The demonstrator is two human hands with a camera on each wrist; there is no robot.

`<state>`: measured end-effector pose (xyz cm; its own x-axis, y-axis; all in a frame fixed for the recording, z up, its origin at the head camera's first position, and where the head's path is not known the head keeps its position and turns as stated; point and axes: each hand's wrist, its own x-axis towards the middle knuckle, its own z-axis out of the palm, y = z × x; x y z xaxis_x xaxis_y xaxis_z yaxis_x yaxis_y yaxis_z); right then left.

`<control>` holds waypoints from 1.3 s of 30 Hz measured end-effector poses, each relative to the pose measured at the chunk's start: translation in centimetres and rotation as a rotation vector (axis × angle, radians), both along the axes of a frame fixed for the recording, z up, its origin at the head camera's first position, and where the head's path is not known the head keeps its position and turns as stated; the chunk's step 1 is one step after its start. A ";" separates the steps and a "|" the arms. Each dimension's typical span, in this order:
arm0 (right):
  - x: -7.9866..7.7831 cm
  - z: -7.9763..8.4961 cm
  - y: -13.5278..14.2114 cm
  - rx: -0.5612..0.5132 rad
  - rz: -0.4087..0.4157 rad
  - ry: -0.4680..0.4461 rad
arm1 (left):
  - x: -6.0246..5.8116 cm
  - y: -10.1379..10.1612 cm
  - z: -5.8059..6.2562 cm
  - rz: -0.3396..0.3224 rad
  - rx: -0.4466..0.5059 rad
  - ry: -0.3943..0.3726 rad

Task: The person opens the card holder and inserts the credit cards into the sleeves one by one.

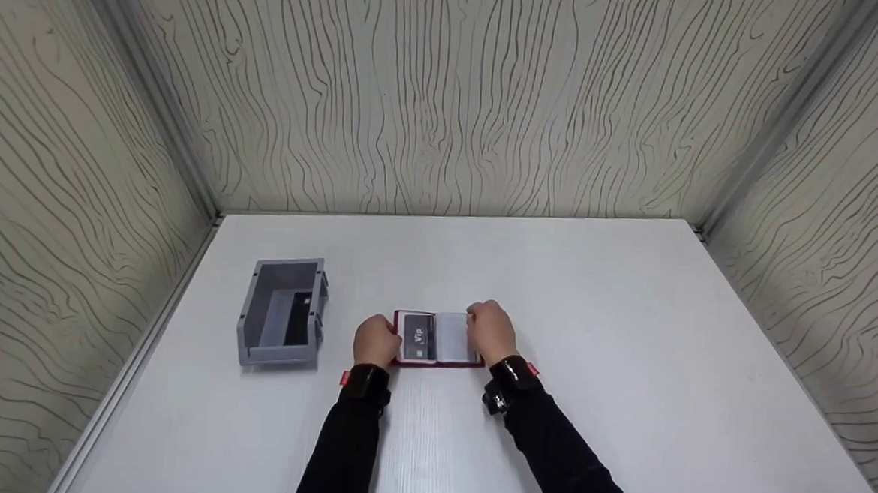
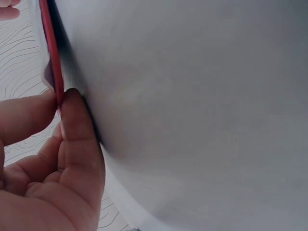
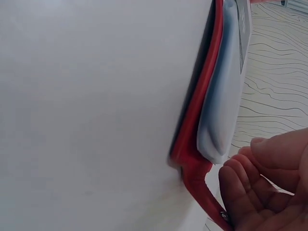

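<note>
A red card holder (image 1: 459, 365) lies spread open on the white table, with clear plastic sleeves inside. Its left side shows a dark card (image 1: 417, 343) marked "Vip"; a pale sleeve (image 1: 452, 337) covers the right side. With thumb and index finger, my left hand (image 1: 378, 341) pinches the holder's left edge (image 2: 54, 67). At the right edge is my right hand (image 1: 493, 332), its fingers loosely curled beside the sleeve corner. In the right wrist view, the red strap (image 3: 202, 195) with a metal snap reaches its fingers, and nothing shows between thumb and fingertips.
Left of the hands stands a grey plastic bin (image 1: 279, 355) with a dark card (image 1: 298, 320) inside. Wood-patterned walls (image 1: 446, 112) enclose the white table (image 1: 629, 347) at the back and both sides.
</note>
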<state>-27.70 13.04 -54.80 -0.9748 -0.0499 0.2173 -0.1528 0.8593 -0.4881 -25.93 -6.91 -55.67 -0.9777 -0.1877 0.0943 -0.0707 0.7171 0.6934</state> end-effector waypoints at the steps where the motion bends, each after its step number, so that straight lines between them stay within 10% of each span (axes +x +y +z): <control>1: 0.0 0.0 0.0 -0.001 0.001 -0.001 | 0.0 0.0 0.0 -0.001 -0.003 0.002; 39: 0.1 -0.8 0.2 0.082 0.047 -0.028 | -0.6 -0.2 -1.3 -0.008 0.007 0.065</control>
<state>-27.58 13.22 -55.58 -0.9766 -0.1123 0.1835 -0.1813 0.8888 -0.4209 -26.51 -7.14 -56.92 -0.9709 -0.1812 0.1563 -0.0200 0.7124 0.7015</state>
